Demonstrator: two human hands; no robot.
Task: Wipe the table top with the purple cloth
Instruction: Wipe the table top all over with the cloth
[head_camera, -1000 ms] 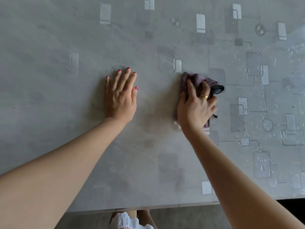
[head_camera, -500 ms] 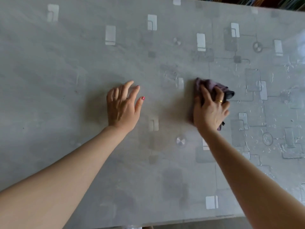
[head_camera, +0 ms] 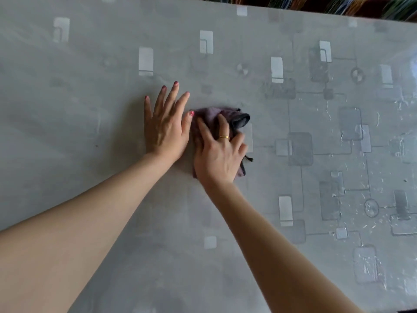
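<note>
surface: grey table top (head_camera: 94, 199), glossy, printed with pale rectangles, darker squares and thin linking lines; scuffed and streaked toward the right; fills nearly the whole view.
background: strip of dark, multicoloured blur beyond the far edge, too smeared to name.
purple cloth (head_camera: 211, 115): bunched flat on the table near the middle, under the right palm; darker grey fold poking out at its far right corner, loose threads trailing at its near right edge.
right hand (head_camera: 220, 152): pressed down on the cloth, fingers spread and slightly bent over the folds, gold ring (head_camera: 223, 137) on one finger; looks like pushing, not pinching.
left hand (head_camera: 165, 127): flat on bare table just beside the cloth, fingers straight and fanned, red nails; thumb tip touching or nearly touching the cloth's left edge; holding nothing.
handling: soft, light, limp fabric, judged likely to crumple and ride up unless pinned by the whole palm; glossy top probably lets it glide easily; not fragile.
where to hold: palm over the thickest bunch, fingertips trapping the leading edge, stray corner tucked under.
writing: no brand, label or readable text anywhere in view.
</note>
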